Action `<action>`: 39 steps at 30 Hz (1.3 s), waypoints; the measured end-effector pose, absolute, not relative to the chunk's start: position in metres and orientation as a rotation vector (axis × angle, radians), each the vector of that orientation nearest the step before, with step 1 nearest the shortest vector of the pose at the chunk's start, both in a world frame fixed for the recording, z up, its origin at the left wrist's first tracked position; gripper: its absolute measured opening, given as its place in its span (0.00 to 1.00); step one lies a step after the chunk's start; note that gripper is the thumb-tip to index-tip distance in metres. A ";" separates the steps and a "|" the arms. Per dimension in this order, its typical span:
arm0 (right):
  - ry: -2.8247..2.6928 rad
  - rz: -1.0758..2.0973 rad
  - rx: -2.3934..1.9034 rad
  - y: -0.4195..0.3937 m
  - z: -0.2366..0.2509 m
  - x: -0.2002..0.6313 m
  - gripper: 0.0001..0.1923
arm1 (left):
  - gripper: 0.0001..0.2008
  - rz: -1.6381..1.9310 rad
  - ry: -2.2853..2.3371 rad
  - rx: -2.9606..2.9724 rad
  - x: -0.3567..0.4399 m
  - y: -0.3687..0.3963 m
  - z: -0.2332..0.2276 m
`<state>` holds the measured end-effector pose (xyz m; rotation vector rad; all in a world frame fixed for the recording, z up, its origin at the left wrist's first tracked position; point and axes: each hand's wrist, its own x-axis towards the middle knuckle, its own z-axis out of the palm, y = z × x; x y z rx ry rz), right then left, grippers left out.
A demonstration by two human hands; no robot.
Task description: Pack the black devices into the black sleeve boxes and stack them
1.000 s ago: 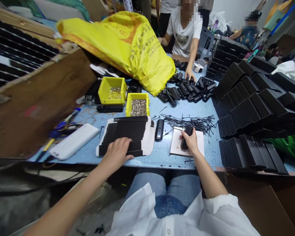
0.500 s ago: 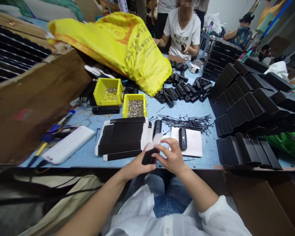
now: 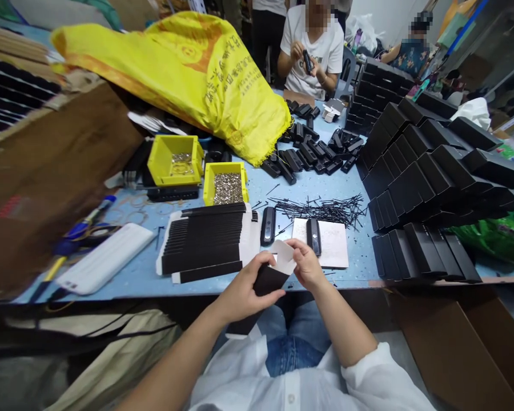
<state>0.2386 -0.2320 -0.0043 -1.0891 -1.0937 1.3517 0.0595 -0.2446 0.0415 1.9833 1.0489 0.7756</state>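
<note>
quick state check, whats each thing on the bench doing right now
flat black carton: held in both hands, white flap up
left hand: gripping the carton body
right hand: pinching the white flap
black device: lying on white card
yellow bins: open, holding small metal parts
flat carton stack: fanned on table

Two yellow bins [image 3: 175,161] of small metal parts sit on my table [image 3: 154,268], side by side just beyond the fanned stack of flat black cartons [image 3: 208,240]. Right of that stack I count two black devices: one [image 3: 268,225] on the bare table, one [image 3: 313,236] on the single white card [image 3: 332,245]. One white power bank [image 3: 105,265] lies left of the stack. Beyond the bins there's one yellow sack [image 3: 188,63]. The loose black pins [image 3: 321,208] are too many to count.
</note>
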 end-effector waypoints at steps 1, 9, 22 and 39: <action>-1.022 1.374 -1.073 -0.233 -0.006 0.238 0.33 | 0.25 0.790 1.080 1.978 0.062 -0.245 0.041; -1.097 1.483 -1.032 -0.235 0.010 0.240 0.24 | 0.33 0.652 1.096 1.856 0.068 -0.239 0.045; -1.382 1.040 -1.121 -0.260 0.025 0.235 0.14 | 0.53 0.690 1.104 1.457 0.083 -0.237 0.036; -1.537 0.757 -1.163 -0.228 0.044 0.329 0.19 | 0.09 1.108 0.997 0.028 0.073 -0.215 0.022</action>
